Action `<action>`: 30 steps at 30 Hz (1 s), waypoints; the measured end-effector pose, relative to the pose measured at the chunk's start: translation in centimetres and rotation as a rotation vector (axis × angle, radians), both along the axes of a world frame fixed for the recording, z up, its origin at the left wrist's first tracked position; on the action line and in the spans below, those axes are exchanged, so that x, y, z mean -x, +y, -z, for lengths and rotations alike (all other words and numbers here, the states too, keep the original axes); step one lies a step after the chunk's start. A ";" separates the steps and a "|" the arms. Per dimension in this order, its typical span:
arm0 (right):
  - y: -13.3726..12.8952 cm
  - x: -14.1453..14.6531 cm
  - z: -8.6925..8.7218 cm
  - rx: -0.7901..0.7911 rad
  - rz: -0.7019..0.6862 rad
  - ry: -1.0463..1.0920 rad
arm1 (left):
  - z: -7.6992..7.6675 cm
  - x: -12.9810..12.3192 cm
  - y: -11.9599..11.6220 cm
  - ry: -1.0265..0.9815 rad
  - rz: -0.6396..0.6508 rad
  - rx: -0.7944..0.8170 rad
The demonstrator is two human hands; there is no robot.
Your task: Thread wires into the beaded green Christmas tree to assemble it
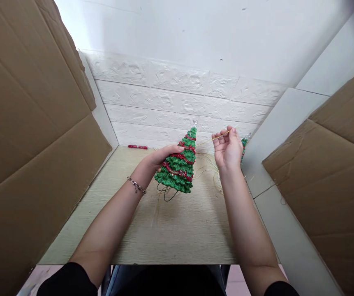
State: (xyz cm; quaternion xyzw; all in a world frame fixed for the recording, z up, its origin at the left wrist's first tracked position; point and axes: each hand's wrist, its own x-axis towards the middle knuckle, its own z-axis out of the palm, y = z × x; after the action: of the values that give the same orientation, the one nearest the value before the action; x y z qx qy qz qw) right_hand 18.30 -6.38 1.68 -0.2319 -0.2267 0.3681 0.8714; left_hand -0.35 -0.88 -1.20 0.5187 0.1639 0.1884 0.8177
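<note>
My left hand (167, 155) is wrapped round the side of a green Christmas tree figure (179, 166), held tilted above the table. Red garlands circle the tree, and a clear star (195, 123) tops it. Thin loops of dark and yellowish wire (171, 195) hang below its base. To the right of the tree, my right hand (228, 146) is raised and pinches a thin yellowish wire (209, 142) between thumb and finger. That wire runs from the hand toward the tree; where it ends behind the tree is hidden.
Loose pale wires (215, 174) lie on the wooden table (170, 242) beneath my right hand. A second green tree (244, 149) stands partly hidden behind that hand. A small red stick (137, 146) lies by the back wall. Cardboard panels (35, 102) flank both sides.
</note>
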 end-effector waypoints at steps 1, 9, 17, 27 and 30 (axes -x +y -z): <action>-0.1 0.2 0.0 -0.024 0.012 -0.021 | 0.1 -0.1 0.0 0.003 -0.004 -0.015; -1.0 0.8 0.0 -0.106 0.136 -0.574 | -0.5 -0.2 0.6 -0.053 -0.228 -0.199; -4.2 1.6 -1.2 0.130 0.176 -1.546 | -0.9 1.0 1.8 -0.133 -0.458 -0.357; -3.7 3.2 -0.9 0.068 0.290 -1.804 | -1.2 1.2 1.7 -0.082 -0.493 -0.580; -3.6 3.6 -0.6 0.150 0.340 -1.859 | -1.5 1.1 1.3 -0.014 -0.472 -0.649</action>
State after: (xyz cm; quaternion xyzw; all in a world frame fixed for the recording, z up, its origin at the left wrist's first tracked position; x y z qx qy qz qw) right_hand 14.66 -10.00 2.32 -0.5176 -0.7688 -0.0821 0.3664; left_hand -1.41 0.42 0.33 0.6968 0.2051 0.4166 0.5467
